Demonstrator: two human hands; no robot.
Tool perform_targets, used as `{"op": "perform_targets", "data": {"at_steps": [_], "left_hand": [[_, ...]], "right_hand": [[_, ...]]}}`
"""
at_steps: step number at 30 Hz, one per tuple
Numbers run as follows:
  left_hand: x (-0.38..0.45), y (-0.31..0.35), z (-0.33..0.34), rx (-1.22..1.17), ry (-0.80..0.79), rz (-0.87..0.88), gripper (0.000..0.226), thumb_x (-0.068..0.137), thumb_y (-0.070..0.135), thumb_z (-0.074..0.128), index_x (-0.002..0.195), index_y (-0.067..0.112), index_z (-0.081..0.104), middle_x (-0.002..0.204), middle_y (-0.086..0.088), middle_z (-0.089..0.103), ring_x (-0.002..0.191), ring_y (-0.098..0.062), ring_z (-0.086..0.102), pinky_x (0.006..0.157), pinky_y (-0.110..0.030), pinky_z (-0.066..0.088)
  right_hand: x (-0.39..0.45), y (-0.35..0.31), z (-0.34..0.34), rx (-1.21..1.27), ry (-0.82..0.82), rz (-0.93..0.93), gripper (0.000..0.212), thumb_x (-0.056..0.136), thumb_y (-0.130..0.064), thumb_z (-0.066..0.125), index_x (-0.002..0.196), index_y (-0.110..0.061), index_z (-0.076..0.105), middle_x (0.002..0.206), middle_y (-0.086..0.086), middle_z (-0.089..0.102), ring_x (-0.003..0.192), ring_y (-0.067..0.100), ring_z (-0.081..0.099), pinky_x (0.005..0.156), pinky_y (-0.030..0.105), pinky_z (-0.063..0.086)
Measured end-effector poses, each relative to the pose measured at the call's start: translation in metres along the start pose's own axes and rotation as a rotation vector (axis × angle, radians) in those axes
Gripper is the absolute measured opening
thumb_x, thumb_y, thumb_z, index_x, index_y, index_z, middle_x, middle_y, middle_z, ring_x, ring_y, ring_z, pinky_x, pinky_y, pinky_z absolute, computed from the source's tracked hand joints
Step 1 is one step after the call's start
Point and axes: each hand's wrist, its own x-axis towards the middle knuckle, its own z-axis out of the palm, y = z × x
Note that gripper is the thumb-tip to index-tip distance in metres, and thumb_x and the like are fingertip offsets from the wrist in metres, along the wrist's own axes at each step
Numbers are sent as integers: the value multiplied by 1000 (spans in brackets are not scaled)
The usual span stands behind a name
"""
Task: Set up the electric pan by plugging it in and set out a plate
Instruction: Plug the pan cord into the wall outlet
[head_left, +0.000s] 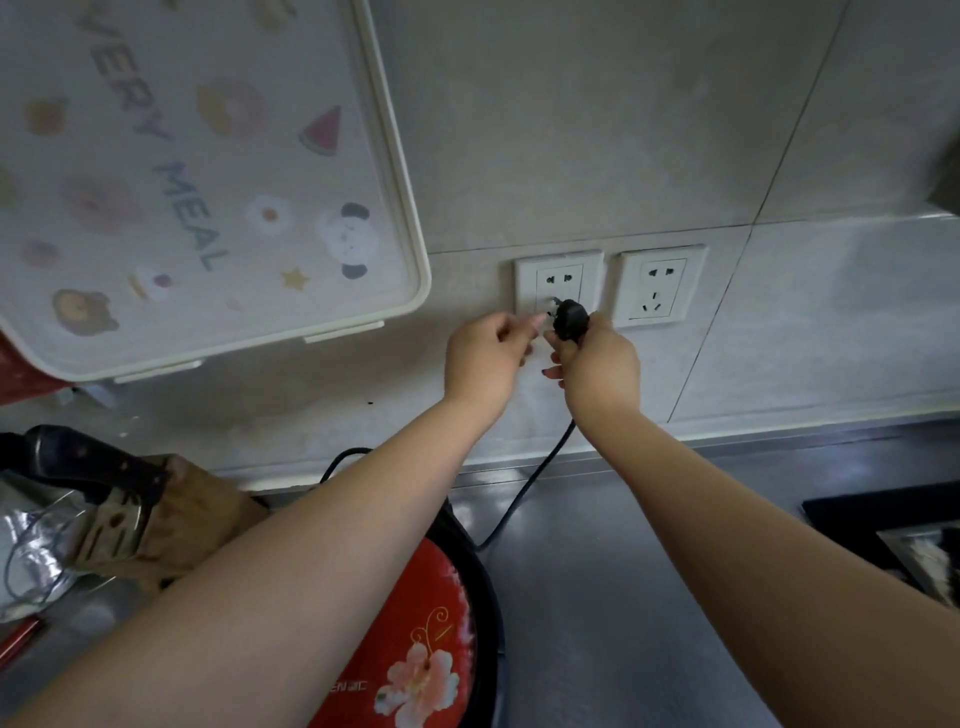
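Note:
My right hand (597, 364) grips a black plug (570, 319) and holds it at the lower holes of the left wall socket (558, 283); its metal prongs still show. My left hand (485, 358) is just left of the plug, its fingertips pinched at the prongs by the socket face. The black cord (524, 493) runs down from the plug to the electric pan (415, 639), whose red lid with a flower print sits on the counter under my left forearm. No plate is in view.
A second wall socket (660, 283) is to the right. A printed cutting board (197, 171) leans on the wall at left. A knife block (130, 509) and crumpled foil (31, 551) sit at left, a black stove (893, 525) at right on the steel counter (597, 597).

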Motion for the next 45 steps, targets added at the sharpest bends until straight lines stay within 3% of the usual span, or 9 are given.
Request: {"op": "perform_targets", "data": {"at_steps": [3,8,11,15,18,21,26,36,45], "left_hand": [[3,4,10,81,-3,-13,35,78,46,71,71,11,70,66,0,68,64,-17,63,62,-27,48],[1,9,19,210,31,-28,51,70,54,74,45,18,47,36,7,42,32,-4,41,35,-14,23],[-1,11,20,249,47,-19,53,72,53,72,45,15,48,38,5,42,31,-6,36,34,-15,21],[-3,13,18,219,96,8,52,78,47,70,57,-1,61,54,-10,62,43,-16,43,46,-27,33],[-3,19,22,272,77,23,50,80,46,68,58,1,64,59,-13,68,52,-26,58,53,-36,46],[-6,23,26,287,77,15,49,81,45,67,55,4,63,55,-9,66,50,-23,58,51,-36,44],[-3,23,20,242,106,-8,47,83,38,67,63,-4,66,64,-18,69,61,-36,63,62,-42,51],[6,25,14,483,87,53,52,82,49,64,58,3,65,62,-14,69,50,-24,53,51,-33,41],[16,25,16,318,60,-100,47,77,48,70,59,5,68,62,-10,72,61,-28,70,64,-39,57]], "right_hand": [[0,1,5,-46,60,3,4,94,-11,42,96,-11,46,82,3,66,59,14,69,53,28,50],[-2,1,11,-178,102,2,5,92,-8,37,90,-10,41,59,-4,49,68,30,64,60,38,52],[-3,2,12,-190,105,-6,4,92,-7,37,90,-9,40,61,-2,46,64,27,58,57,37,49],[0,-1,10,-202,41,-28,6,95,-7,38,90,-10,37,60,-6,44,47,3,44,39,21,28],[1,-1,4,-209,-44,-45,7,97,-5,39,93,-10,34,62,-9,41,49,0,41,30,13,28],[1,3,-5,-176,-71,-64,8,97,-8,43,101,-2,45,72,-1,55,55,10,55,42,12,39],[2,9,-15,-65,-120,-73,22,95,-22,51,89,-4,62,76,13,71,70,21,72,78,43,56],[21,6,-21,-125,-192,-43,34,94,-35,53,78,-8,66,69,6,72,76,24,73,84,45,56],[28,-2,-18,-202,-181,-5,38,95,-37,51,66,-14,63,61,1,70,63,15,72,81,35,57]]}}
